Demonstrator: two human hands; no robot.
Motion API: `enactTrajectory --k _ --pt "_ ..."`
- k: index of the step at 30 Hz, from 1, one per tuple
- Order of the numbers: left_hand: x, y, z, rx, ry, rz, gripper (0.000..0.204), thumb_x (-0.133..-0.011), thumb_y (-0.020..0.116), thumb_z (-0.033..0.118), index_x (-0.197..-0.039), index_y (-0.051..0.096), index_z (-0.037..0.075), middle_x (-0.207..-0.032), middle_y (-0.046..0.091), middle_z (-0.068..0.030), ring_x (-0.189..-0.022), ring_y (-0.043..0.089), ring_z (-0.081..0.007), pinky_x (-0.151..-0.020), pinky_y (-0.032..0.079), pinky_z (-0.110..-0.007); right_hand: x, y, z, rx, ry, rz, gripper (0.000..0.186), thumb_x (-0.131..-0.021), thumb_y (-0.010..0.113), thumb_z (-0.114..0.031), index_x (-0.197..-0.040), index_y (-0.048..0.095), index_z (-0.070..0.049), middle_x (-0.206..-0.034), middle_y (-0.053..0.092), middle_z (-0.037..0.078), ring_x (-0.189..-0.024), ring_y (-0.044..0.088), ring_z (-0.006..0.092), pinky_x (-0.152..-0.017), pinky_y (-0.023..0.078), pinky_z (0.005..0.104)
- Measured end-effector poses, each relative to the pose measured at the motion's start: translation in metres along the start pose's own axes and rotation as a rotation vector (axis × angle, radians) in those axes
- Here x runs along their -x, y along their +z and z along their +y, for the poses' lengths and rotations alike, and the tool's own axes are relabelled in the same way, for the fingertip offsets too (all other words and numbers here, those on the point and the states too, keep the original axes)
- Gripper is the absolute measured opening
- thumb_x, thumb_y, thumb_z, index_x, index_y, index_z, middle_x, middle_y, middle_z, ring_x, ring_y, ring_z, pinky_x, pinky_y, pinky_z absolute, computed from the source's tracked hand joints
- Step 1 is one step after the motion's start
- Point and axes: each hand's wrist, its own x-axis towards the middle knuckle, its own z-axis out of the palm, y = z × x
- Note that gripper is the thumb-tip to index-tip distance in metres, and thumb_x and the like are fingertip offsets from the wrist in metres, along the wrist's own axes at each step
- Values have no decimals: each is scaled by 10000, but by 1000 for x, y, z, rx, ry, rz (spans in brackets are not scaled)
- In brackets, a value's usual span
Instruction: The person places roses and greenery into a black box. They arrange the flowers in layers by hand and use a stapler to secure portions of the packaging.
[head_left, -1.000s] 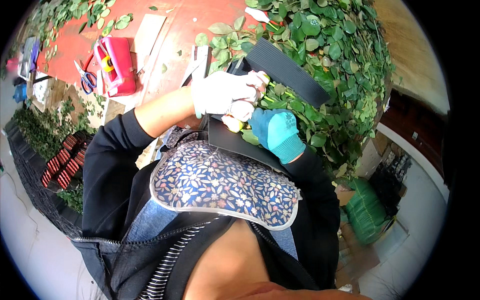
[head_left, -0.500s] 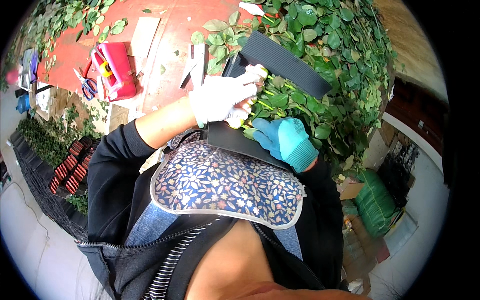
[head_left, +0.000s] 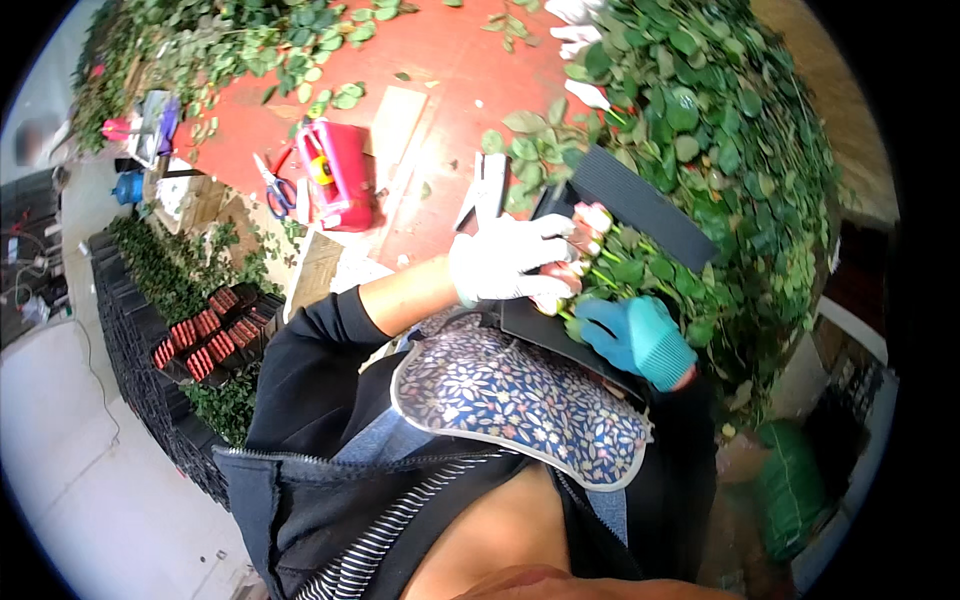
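Several pale pink roses (head_left: 592, 217) lie in a black ribbed holder (head_left: 645, 205), heads to the left and leafy stems to the right. My left hand (head_left: 515, 260), in a white glove, is at the rose heads. Its fingers reach over them, thumb and fingers apart. My right hand (head_left: 640, 338), in a blue glove, is bent low over the stems at the holder's near side. Its fingers are together around the stems near a green leaf; the thumb is hidden. The holder's near flap (head_left: 570, 345) lies against my floral apron (head_left: 520, 400).
On the red table (head_left: 440, 80) are a pink box (head_left: 340, 175), scissors (head_left: 275, 190), a stapler-like metal tool (head_left: 485, 190) and loose leaves. A large leaf heap (head_left: 740, 130) covers the right side. A white-gloved hand (head_left: 575, 30) of another person shows at the far edge.
The view has shifted, so everything sits further right. My left hand's fingers have loosened and spread at the rose heads. My right hand stays at the stems. Another person's gloved hand has come into view.
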Motion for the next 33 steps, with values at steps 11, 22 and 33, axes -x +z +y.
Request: enactTrajectory --k 11,22,33 --pt "101 -12 -210 -655 -1056 258 657 -686 835 322 -1147 510 -15 -1197 559 -242 -1086 565 -418 -934 475 -457 8 -37 -28 -121 34 95 257 -876 668 -189 -1101 660 -65 -755 649 209 -672 638 383 -592 490 467" --pt "73 -72 -165 -92 -1089 472 330 -875 480 85 -1186 585 54 -980 668 -180 -838 650 -292 -757 528 -376 31 -36 -29 -196 165 385 372 -848 708 -244 -1181 635 -97 -705 642 179 -614 638 340 -554 490 423" --pt "-11 18 34 925 -628 -55 207 -931 658 180 -1047 633 10 -812 658 -60 -735 609 -156 -677 495 -332 11 2 13 -1122 371 203 239 -975 620 -214 -820 609 -32 -600 481 -43 -521 435 39 -464 355 242"
